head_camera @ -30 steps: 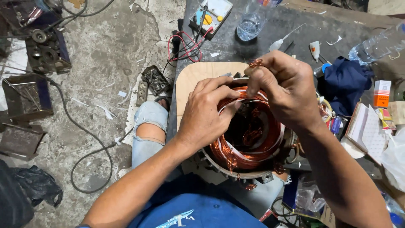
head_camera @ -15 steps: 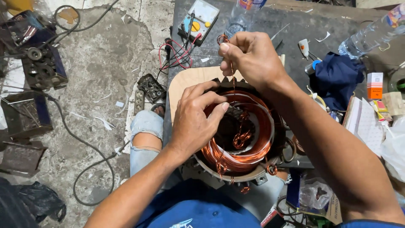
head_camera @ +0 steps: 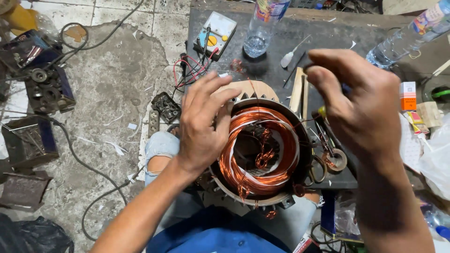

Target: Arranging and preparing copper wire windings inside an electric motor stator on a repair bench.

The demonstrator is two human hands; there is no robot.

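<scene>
A motor stator (head_camera: 281, 199) with a ring of copper winding (head_camera: 243, 175) rests upright on my lap against a dark table edge. My left hand (head_camera: 201, 126) lies on the stator's left rim, fingers spread over the winding and gripping nothing. My right hand (head_camera: 361, 112) is raised toward the camera above the stator's right side. Its thumb and fingers are pinched together on a thin copper wire strand (head_camera: 255, 107) that rises from the bore. Loose curls of wire hang inside the bore.
The dark table (head_camera: 328, 42) holds a multimeter (head_camera: 214, 35) with red leads, two plastic bottles (head_camera: 265, 28) (head_camera: 412, 33), a wooden board (head_camera: 251, 88), small boxes and a tape roll (head_camera: 335, 161). Metal parts (head_camera: 47, 89) and a black cable (head_camera: 79, 159) lie on the concrete floor at left.
My right hand has lifted up and to the right, away from the stator and toward the camera, drawing the wire out. My left hand's fingers have spread over the left rim.
</scene>
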